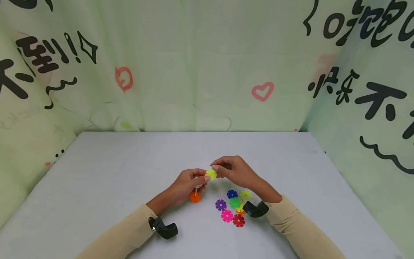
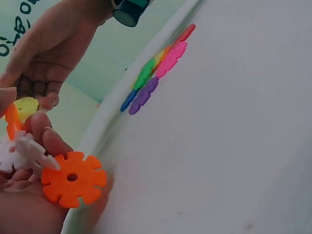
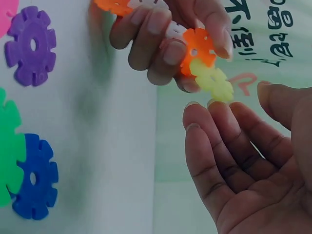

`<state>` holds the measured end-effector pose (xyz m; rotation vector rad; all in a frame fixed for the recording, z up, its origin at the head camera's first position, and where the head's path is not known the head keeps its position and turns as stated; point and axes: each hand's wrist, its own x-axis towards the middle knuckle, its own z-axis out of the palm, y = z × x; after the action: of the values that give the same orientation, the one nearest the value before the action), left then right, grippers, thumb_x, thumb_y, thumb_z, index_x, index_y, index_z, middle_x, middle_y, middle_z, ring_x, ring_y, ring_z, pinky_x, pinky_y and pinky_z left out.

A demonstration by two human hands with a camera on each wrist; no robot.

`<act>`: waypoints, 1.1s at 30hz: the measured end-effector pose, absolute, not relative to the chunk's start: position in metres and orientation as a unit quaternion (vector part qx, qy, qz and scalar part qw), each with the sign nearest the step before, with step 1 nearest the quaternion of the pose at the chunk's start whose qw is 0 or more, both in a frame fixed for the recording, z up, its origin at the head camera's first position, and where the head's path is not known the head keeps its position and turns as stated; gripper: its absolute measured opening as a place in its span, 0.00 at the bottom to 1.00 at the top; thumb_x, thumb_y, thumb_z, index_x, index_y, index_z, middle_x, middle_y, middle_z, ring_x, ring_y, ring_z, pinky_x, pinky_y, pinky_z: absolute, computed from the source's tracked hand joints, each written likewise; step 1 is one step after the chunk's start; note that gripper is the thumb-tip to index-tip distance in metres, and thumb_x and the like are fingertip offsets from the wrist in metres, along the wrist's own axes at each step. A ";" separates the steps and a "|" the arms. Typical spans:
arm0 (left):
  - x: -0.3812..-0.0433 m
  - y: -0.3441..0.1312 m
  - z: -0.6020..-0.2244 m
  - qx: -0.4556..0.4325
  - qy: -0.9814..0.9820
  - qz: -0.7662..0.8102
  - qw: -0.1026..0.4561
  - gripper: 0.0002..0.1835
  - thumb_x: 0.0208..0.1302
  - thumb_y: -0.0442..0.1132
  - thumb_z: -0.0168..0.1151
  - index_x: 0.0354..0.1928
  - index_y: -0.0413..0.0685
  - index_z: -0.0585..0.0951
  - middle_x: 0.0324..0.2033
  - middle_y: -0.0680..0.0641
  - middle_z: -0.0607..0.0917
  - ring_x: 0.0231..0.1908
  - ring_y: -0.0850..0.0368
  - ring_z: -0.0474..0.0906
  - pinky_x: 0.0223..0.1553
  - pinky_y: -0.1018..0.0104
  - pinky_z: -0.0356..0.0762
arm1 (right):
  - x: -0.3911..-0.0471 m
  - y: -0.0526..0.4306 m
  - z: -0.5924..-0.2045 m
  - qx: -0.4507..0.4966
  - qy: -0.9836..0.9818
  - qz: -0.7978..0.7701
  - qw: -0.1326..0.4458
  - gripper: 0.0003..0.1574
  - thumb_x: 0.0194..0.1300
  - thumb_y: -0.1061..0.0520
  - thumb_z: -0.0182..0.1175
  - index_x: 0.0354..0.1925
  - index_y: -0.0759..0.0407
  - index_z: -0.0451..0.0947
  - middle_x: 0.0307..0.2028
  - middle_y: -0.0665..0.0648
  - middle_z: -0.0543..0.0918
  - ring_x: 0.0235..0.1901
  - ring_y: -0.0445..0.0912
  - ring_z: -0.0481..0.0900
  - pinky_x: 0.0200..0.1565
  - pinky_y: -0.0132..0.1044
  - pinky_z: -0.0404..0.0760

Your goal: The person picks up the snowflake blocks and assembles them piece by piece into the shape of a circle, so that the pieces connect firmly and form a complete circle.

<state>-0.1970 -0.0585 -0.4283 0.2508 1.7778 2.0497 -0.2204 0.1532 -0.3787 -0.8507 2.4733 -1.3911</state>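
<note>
My left hand (image 1: 185, 184) grips a short chain of notched plastic snowflake discs slotted into one another. An orange disc (image 2: 92, 181) hangs at its lower end, white discs (image 2: 33, 152) sit in the middle among the fingers, and a second orange disc (image 3: 199, 48) comes after them. At the far end a yellow disc (image 1: 211, 175) sticks out toward the other hand. My right hand (image 1: 239, 175) is beside that yellow disc, fingers loosely bent and thumb apart from them in the right wrist view. Its fingertips are at the disc's edge; whether they touch is unclear.
Loose discs lie in a cluster on the white table (image 1: 129, 158): blue (image 1: 232, 194), purple (image 1: 221, 205), green (image 1: 235, 203), pink (image 1: 227, 216), red (image 1: 238, 221) and yellow (image 1: 245, 195). The right wrist's black camera (image 1: 255, 209) partly covers the cluster. Printed curtains (image 1: 194, 72) surround the table.
</note>
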 end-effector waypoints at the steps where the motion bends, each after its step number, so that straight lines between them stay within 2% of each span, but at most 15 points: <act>1: -0.197 -0.059 -0.428 0.083 0.633 0.742 0.205 0.15 0.67 0.38 0.60 0.49 0.33 0.75 0.27 0.46 0.78 0.23 0.57 0.72 0.26 0.69 0.73 | -0.220 0.153 -0.378 -0.286 0.832 -0.467 0.087 0.18 0.71 0.53 0.58 0.48 0.67 0.81 0.35 0.56 0.84 0.34 0.56 0.84 0.39 0.37 0.82; 6: -0.197 -0.061 -0.425 0.058 0.606 0.767 0.200 0.09 0.71 0.36 0.52 0.44 0.35 0.72 0.27 0.46 0.77 0.21 0.57 0.73 0.27 0.69 0.76 | -0.220 0.157 -0.377 -0.284 0.838 -0.456 0.095 0.21 0.72 0.50 0.56 0.47 0.67 0.81 0.32 0.59 0.83 0.34 0.56 0.83 0.40 0.46 0.82; 9: -0.197 -0.061 -0.423 0.047 0.600 0.774 0.197 0.09 0.71 0.36 0.50 0.42 0.35 0.72 0.25 0.46 0.77 0.21 0.58 0.74 0.27 0.69 0.77 | -0.218 0.162 -0.379 -0.283 0.846 -0.439 0.104 0.21 0.72 0.49 0.56 0.46 0.67 0.81 0.31 0.58 0.83 0.33 0.55 0.82 0.39 0.48 0.82; 17: -0.200 -0.061 -0.423 0.024 0.601 0.781 0.167 0.11 0.70 0.36 0.50 0.41 0.30 0.74 0.25 0.45 0.79 0.23 0.58 0.77 0.31 0.68 0.78 | -0.213 0.177 -0.381 -0.275 0.856 -0.414 0.145 0.20 0.71 0.49 0.58 0.46 0.66 0.82 0.32 0.56 0.84 0.34 0.51 0.83 0.40 0.38 0.81; 21: -0.200 -0.060 -0.424 0.004 0.616 0.774 0.146 0.15 0.68 0.36 0.50 0.44 0.27 0.77 0.28 0.42 0.81 0.23 0.58 0.77 0.31 0.68 0.78 | -0.210 0.183 -0.382 -0.278 0.856 -0.403 0.166 0.18 0.69 0.52 0.60 0.46 0.65 0.83 0.35 0.56 0.85 0.35 0.49 0.82 0.40 0.36 0.81; 26: -0.199 -0.060 -0.425 -0.017 0.633 0.763 0.132 0.15 0.66 0.35 0.51 0.43 0.28 0.81 0.24 0.43 0.81 0.23 0.57 0.76 0.32 0.69 0.78 | -0.207 0.193 -0.387 -0.279 0.862 -0.384 0.180 0.14 0.67 0.54 0.62 0.45 0.63 0.83 0.37 0.52 0.85 0.37 0.45 0.81 0.40 0.35 0.81; 28: -0.199 -0.060 -0.425 -0.013 0.636 0.760 0.130 0.15 0.67 0.35 0.51 0.46 0.29 0.80 0.26 0.44 0.82 0.24 0.58 0.76 0.33 0.69 0.77 | -0.206 0.197 -0.389 -0.278 0.865 -0.377 0.182 0.13 0.67 0.55 0.63 0.45 0.62 0.84 0.38 0.50 0.85 0.38 0.44 0.81 0.40 0.34 0.80; 33: -0.198 -0.063 -0.425 0.003 0.631 0.764 0.139 0.20 0.70 0.35 0.49 0.62 0.40 0.76 0.36 0.42 0.84 0.23 0.59 0.74 0.28 0.72 0.75 | -0.203 0.206 -0.391 -0.287 0.853 -0.384 0.207 0.15 0.64 0.57 0.65 0.47 0.64 0.82 0.38 0.50 0.84 0.40 0.45 0.81 0.43 0.32 0.80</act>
<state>-0.1983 -0.0632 -0.4251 0.0078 1.8234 2.2077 -0.2026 0.2062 -0.3909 -0.8004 2.3747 -1.0709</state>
